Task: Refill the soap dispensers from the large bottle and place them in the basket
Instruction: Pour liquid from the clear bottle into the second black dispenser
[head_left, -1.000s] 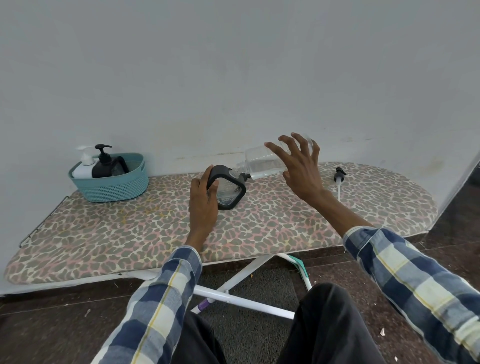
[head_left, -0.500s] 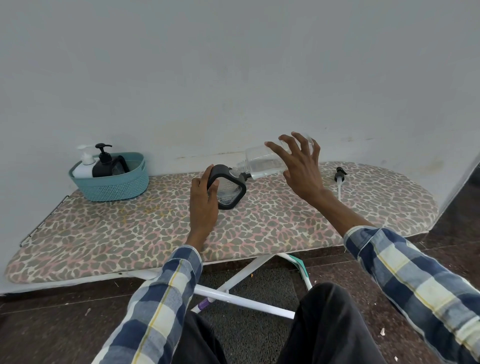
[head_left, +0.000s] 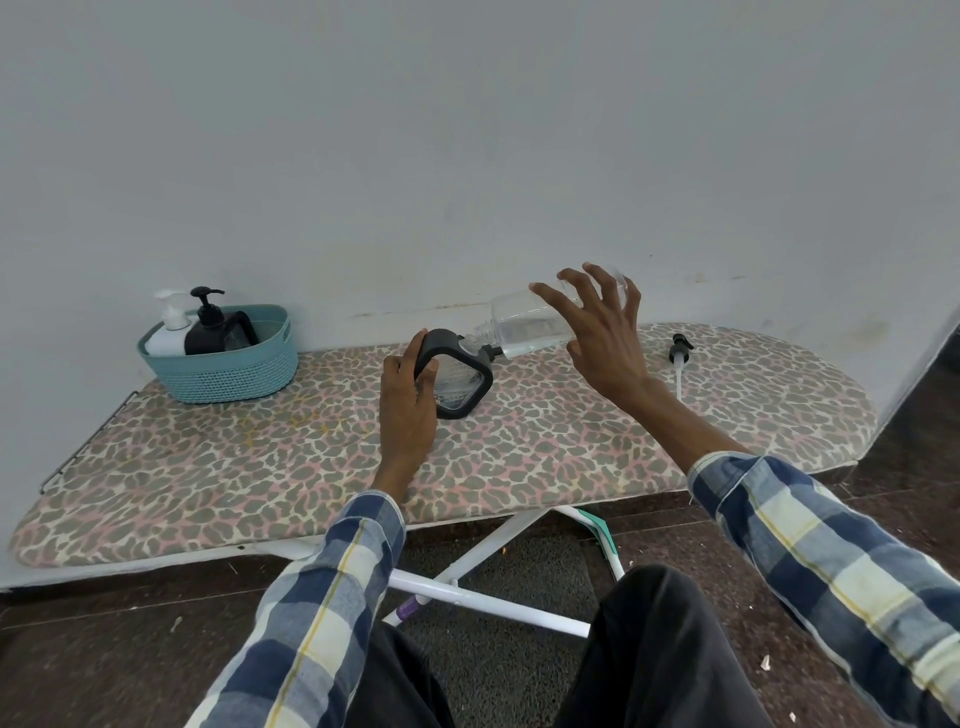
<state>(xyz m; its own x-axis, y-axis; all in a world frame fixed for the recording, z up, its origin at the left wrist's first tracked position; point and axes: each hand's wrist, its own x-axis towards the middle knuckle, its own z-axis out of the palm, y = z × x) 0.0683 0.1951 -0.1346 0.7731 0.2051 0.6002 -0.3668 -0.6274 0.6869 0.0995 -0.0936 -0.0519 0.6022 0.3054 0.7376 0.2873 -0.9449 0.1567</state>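
The basket (head_left: 223, 371) at left is teal, holding one white dispenser (head_left: 169, 332) and one black (head_left: 208, 327). The board (head_left: 260, 457) wears grey-and-pink leopard print. Both sleeves (head_left: 322, 597) are blue, cream and yellow plaid.

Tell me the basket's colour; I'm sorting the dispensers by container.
The basket is teal, with a woven-look perforated wall; the head view shows it, at the board's far left.
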